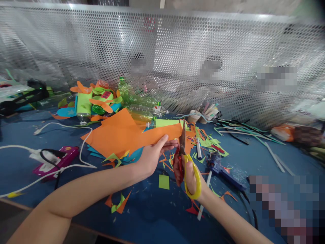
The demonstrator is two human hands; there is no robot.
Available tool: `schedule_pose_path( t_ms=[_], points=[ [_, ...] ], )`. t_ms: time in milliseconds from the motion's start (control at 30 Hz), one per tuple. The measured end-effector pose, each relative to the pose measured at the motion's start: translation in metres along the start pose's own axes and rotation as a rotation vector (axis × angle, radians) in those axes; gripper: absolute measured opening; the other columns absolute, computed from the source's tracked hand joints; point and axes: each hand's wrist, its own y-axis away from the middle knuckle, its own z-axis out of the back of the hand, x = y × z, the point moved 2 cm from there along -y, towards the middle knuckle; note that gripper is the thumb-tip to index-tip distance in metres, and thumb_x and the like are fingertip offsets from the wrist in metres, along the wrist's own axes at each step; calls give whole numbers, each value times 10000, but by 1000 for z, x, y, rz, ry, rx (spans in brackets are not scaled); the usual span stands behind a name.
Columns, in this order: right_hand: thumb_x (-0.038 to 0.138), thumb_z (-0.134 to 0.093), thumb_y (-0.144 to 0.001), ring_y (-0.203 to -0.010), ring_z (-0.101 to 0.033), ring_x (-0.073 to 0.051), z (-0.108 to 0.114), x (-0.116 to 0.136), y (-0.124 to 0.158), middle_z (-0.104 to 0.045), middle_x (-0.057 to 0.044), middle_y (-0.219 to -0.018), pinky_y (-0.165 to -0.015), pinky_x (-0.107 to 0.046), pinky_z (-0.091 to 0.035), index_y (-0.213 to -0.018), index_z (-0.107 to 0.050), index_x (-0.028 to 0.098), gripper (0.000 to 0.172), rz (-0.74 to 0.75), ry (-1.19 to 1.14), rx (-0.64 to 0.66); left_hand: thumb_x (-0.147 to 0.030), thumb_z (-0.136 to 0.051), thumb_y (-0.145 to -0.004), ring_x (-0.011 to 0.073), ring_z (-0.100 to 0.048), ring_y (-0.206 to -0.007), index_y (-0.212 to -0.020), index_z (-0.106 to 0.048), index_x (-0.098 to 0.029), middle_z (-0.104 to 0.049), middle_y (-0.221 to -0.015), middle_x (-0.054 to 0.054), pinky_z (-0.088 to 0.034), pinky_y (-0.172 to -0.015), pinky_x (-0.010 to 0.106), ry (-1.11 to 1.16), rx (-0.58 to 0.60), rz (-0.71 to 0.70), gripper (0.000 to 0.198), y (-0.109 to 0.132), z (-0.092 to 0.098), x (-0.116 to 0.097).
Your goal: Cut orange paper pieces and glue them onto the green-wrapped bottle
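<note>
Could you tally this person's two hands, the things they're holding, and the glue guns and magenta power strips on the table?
Hands: 2, left hand and right hand
Held things: 2, orange paper strip and scissors
Glue gun: 1
Magenta power strip: 1
Total: 6

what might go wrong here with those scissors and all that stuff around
1. The left hand has its fingertips close to the blades of the scissors, so a slip could nick a finger.
2. The right hand works near the blue glue gun; a forearm could brush it, and whether it is hot cannot be told.
3. The white cable loops close to the left forearm and might get snagged.
</note>
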Motion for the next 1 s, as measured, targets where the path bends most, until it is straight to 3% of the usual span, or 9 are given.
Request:
schedule_pose_path(
  t_ms=[400, 767, 1000],
  points=[
    [685, -293, -802, -360, -310, -80, 3, -9, 0, -304, 82, -515, -287, -218, -363, -772, -388, 228, 468, -29, -39, -8, -368, -598, -766, 170, -637, -669, -723, -699, -180, -715, -768, 50, -484, -668, 301, -185, -19, -68, 218, -13, 12, -5],
    [644, -285, -832, -334, -371, -72, 9, -10, 1, -341, 82, -510, -280, -192, -353, -797, -420, 214, 451, -54, 82, -4, -356, -578, -770, 184, -637, -680, -698, -691, -156, -712, -750, 73, -478, -649, 300, -239, 0, -150, 240, -21, 17, -12],
    [678, -313, -799, -317, -341, -57, 8, -6, 1, -339, 91, -504, -266, -185, -350, -767, -391, 217, 468, -96, 35, -3, -344, -580, -766, 200, -656, -702, -693, -700, -173, -709, -690, 53, -481, -639, 305, -254, -4, -206, 221, -25, 18, -17]
  ],
)
